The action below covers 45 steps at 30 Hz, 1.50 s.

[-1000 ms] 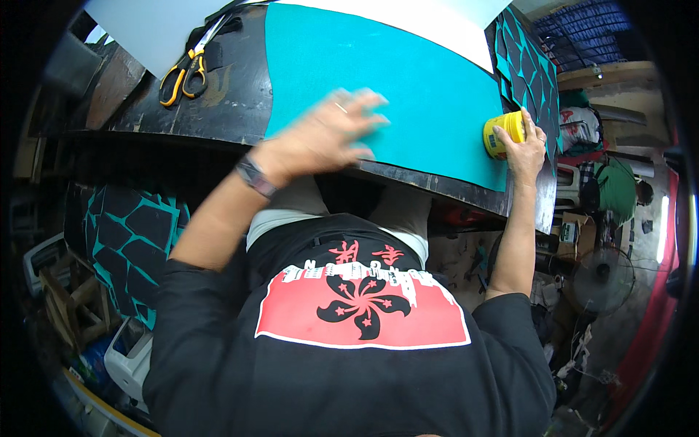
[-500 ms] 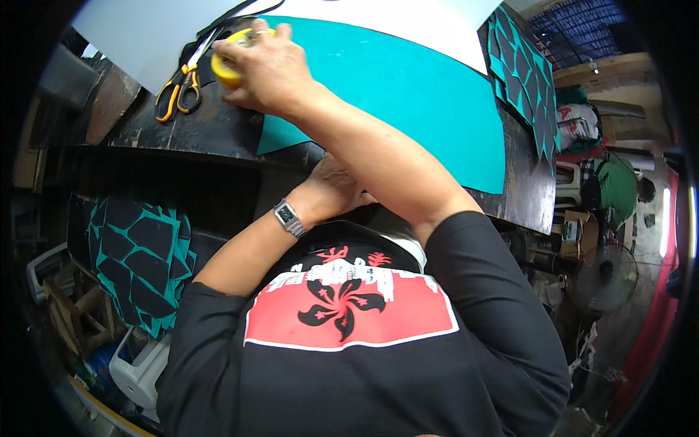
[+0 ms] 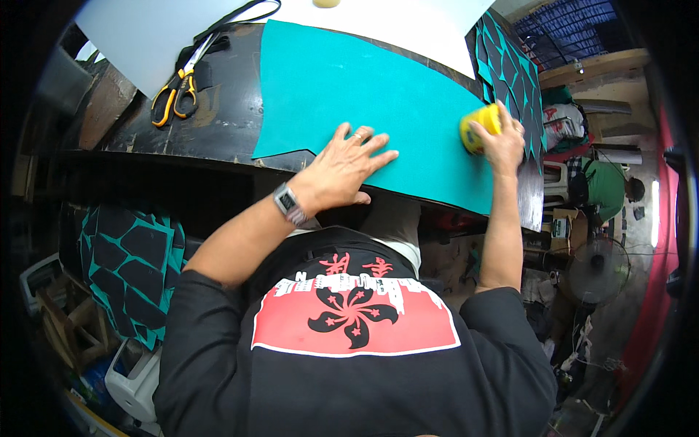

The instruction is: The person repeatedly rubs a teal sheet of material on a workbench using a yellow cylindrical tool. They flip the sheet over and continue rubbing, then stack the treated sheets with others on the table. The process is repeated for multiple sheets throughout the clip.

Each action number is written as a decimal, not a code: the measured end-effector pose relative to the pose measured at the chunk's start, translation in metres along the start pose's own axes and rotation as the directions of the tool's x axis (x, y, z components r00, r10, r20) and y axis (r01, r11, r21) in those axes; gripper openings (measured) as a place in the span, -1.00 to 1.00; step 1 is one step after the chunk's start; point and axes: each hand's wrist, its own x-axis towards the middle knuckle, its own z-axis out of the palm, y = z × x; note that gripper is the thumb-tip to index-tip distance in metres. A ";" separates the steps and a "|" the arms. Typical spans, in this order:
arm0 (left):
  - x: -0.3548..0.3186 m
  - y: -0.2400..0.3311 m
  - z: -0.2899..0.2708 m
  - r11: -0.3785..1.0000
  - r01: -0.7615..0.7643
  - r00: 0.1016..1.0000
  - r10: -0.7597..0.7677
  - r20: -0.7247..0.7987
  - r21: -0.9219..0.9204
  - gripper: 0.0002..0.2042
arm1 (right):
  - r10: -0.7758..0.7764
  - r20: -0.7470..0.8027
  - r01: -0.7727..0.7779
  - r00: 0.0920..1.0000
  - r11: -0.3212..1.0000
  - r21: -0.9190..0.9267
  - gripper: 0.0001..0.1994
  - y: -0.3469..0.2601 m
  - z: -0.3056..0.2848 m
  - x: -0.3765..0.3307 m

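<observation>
Changed since half a second ago: the right hand, then crossed far over to the left near the scissors with the yellow roll of tape, is now back at the right end of the teal sheet; the left hand, then tucked close to the body, is now out on the sheet. The roll has thus travelled the length of the sheet, and the sheet is pinned down while the roll sits at its right edge.

Item 1. Yellow roll of tape: at the right end of the teal sheet, near its lower corner, resting on or just above it. The right hand's fingers are wrapped around it from the right, clamped on the roll.

Item 2. Teal sheet: large, matte, lying flat on the dark surface, its near edge overhanging slightly. The left hand lies palm down on its near-middle edge, fingers spread apart and flat, gripping nothing. A ring shows on one finger; a wristwatch on the wrist.

Item 3. Scissors, yellow-handled: on the surface well left of the sheet, blades closed, pointing up toward a white sheet.

Item 4. Black panels with teal crackle pattern: one at the right, beyond the roll; another below the surface at the left.

Item 5. Standing fan: on the floor, lower right, well apart.
</observation>
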 end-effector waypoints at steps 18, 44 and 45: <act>-0.009 0.008 0.040 0.978 -0.091 0.917 0.157 -0.367 0.190 -0.26 | -0.859 -0.133 0.774 0.495 0.366 0.518 -0.09 -0.312 -0.003 -0.106; -0.006 0.017 0.019 0.999 -0.020 0.991 0.025 -0.128 0.035 -0.18 | -0.051 -0.024 0.050 0.998 0.997 -0.062 -0.15 -0.026 0.037 0.079; -0.006 0.017 0.020 0.999 -0.032 0.990 0.036 -0.133 0.034 -0.19 | 0.056 0.042 -0.055 0.998 0.998 -0.041 -0.11 -0.010 0.035 0.086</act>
